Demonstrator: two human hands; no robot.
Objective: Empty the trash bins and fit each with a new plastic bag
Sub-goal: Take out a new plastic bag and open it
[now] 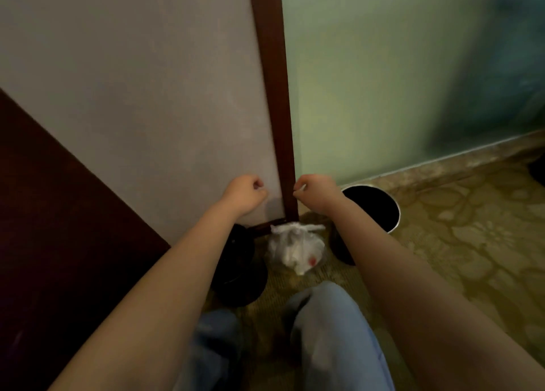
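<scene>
Crumpled translucent plastic bag (pixel 296 249), knotted, white waste inside, sits low over patterned carpet (pixel 472 243). Left hand (pixel 244 191) and right hand (pixel 317 191): fingers curled, each pinching a white sliver (pixel 300 187). Round black bin (pixel 397 213) just right.

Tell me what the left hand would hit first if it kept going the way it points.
Most likely the grey wall panel, just left of the dark wooden post; the left hand looks close to it, though depth is unclear.
</scene>
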